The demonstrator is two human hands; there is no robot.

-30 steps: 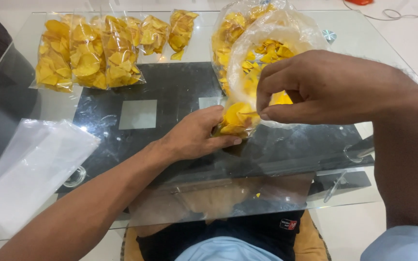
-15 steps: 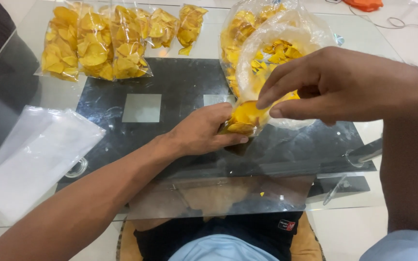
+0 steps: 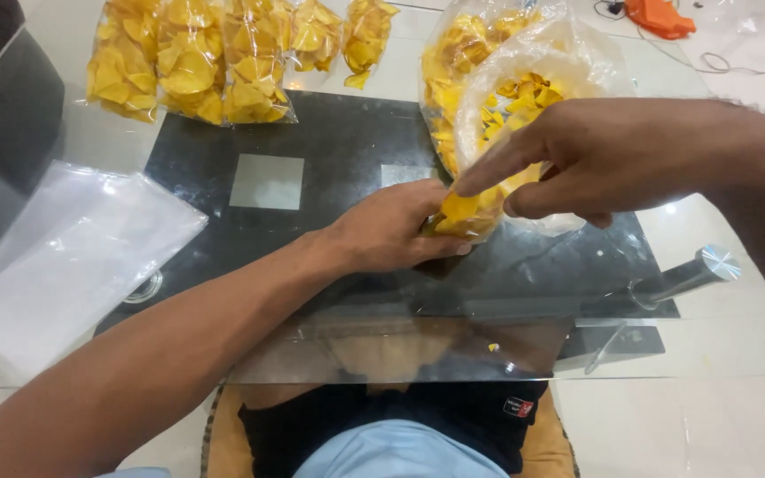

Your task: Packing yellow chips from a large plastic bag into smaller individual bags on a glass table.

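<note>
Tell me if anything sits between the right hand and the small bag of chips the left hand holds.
Nothing visible does. The right hand already has its fingers at the mouth of the small chip bag, which the left hand grips on the glass table. The big open chip bag lies behind.

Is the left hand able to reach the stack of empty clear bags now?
Probably not at once: the left hand is holding a small bag of chips. The empty clear bags lie unobstructed beside that forearm.

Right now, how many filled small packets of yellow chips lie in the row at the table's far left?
5, though overlap may hide another: from the left, first packet, second, third, fourth, fifth.
</note>
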